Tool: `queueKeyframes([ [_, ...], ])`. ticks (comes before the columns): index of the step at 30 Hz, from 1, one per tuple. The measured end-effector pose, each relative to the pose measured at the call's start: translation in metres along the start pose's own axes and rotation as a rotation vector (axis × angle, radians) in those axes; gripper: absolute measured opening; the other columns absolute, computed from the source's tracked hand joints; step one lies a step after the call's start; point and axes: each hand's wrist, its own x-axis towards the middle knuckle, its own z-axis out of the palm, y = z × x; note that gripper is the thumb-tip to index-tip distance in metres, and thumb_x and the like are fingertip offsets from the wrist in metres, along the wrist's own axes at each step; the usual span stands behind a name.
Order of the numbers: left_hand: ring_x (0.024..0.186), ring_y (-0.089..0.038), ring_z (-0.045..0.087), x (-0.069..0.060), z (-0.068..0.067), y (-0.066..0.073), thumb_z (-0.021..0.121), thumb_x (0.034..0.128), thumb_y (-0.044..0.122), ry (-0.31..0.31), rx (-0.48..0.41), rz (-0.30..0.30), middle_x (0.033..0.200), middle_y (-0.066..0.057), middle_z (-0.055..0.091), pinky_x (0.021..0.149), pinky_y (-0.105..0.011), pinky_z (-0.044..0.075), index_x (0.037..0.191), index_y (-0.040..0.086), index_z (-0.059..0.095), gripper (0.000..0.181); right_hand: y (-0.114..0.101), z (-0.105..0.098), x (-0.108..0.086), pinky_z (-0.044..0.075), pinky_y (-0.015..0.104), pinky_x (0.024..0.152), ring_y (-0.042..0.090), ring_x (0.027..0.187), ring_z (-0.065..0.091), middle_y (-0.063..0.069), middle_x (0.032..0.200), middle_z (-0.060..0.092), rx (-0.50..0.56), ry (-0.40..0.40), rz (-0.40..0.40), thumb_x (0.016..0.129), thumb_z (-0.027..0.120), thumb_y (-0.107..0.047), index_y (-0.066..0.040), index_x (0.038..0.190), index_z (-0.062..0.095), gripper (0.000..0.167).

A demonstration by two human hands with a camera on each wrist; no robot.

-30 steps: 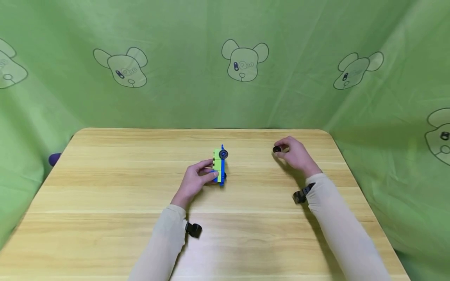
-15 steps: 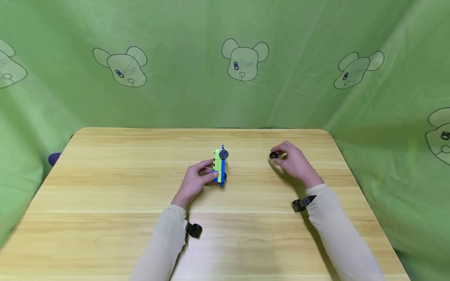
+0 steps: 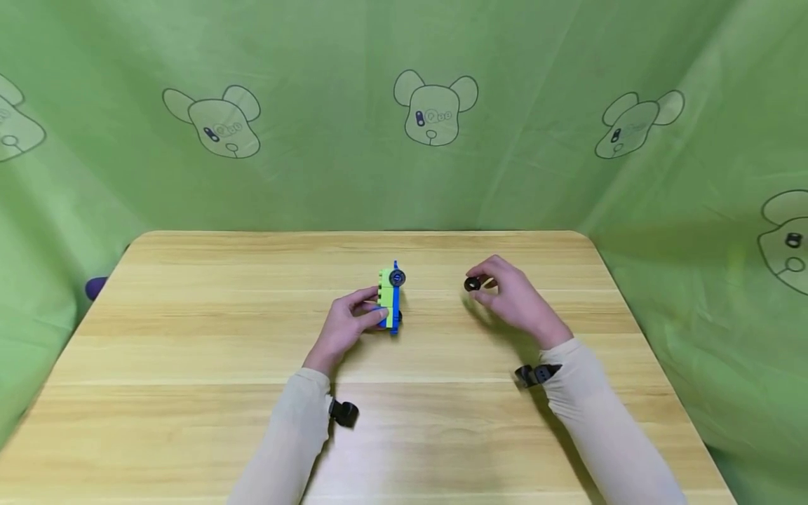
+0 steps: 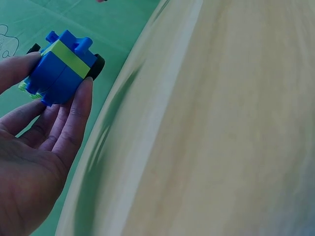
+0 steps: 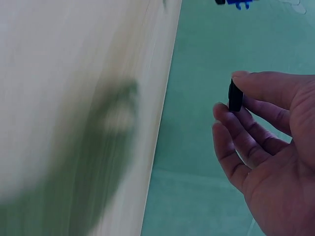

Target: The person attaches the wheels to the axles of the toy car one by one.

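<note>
My left hand point(image 3: 343, 328) grips a toy car point(image 3: 386, 297) built of lime green and blue bricks, thumb on one side and fingers on the other. The car is turned on its side, with its studs to the left. A black wheel point(image 3: 397, 278) sits at its far end, and part of another shows lower down. In the left wrist view the car's blue end point(image 4: 61, 73) with a green band faces the camera. My right hand point(image 3: 514, 300) pinches a small black tire point(image 3: 472, 284) between thumb and fingertips, above the table and apart from the car. The right wrist view shows this tire point(image 5: 236, 96) edge-on.
Both hands are over a wood-grain table point(image 3: 442, 435). A green curtain point(image 3: 328, 168) printed with mouse heads hangs behind and at the sides. Beyond the left table edge a purple object point(image 3: 96, 287) shows, its kind unclear.
My right hand has carried the tire left and a little toward me, closer to the car. The left hand and the car have stayed nearly in place.
</note>
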Motion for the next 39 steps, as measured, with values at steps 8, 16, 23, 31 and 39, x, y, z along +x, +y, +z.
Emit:
queueKeyframes([
  [8,0.108,-0.03,0.059,0.018,-0.001,-0.034,0.074,0.0863,0.003,0.03,-0.036,-0.008,0.119,-0.021,0.061,0.084,-0.03,0.056,0.137,-0.002,0.054,0.055,-0.011,0.006,-0.006,0.05,0.046,0.088,0.026,0.099,0.059,0.007,0.108,0.06,0.019,0.009,-0.051,0.085,0.074,-0.001,-0.001,0.116,0.065,0.033],
  [16,0.102,-0.027,0.061,0.017,0.0,-0.035,0.074,0.0848,0.002,0.046,-0.055,0.022,0.112,-0.017,0.063,0.081,-0.031,0.057,0.134,0.0,0.058,0.052,-0.031,0.012,-0.01,0.052,0.044,0.087,0.024,0.098,0.06,0.005,0.108,0.059,0.018,-0.006,-0.088,0.083,0.075,-0.001,-0.002,0.115,0.066,0.033],
  [23,0.103,-0.027,0.061,0.017,0.002,-0.037,0.074,0.0854,0.004,0.04,-0.062,0.019,0.113,-0.019,0.063,0.081,-0.032,0.057,0.135,-0.001,0.057,0.052,-0.046,0.02,-0.013,0.052,0.042,0.088,0.023,0.1,0.059,0.004,0.11,0.059,-0.004,-0.03,-0.128,0.085,0.075,-0.003,-0.003,0.117,0.066,0.033],
  [31,0.105,-0.028,0.06,0.018,0.001,-0.038,0.074,0.0862,0.004,0.025,-0.083,-0.005,0.118,-0.023,0.061,0.082,-0.033,0.057,0.137,-0.001,0.053,0.055,-0.054,0.031,-0.014,0.053,0.04,0.089,0.02,0.101,0.06,0.001,0.11,0.058,-0.012,-0.05,-0.149,0.085,0.076,-0.004,-0.004,0.117,0.066,0.034],
  [39,0.108,-0.031,0.059,0.018,0.001,-0.037,0.072,0.087,0.001,0.03,-0.046,-0.001,0.117,-0.024,0.061,0.083,-0.03,0.056,0.138,-0.006,0.051,0.055,-0.061,0.04,-0.015,0.053,0.039,0.09,0.018,0.1,0.06,-0.001,0.112,0.058,-0.006,-0.06,-0.171,0.084,0.076,-0.005,-0.006,0.117,0.066,0.034],
])
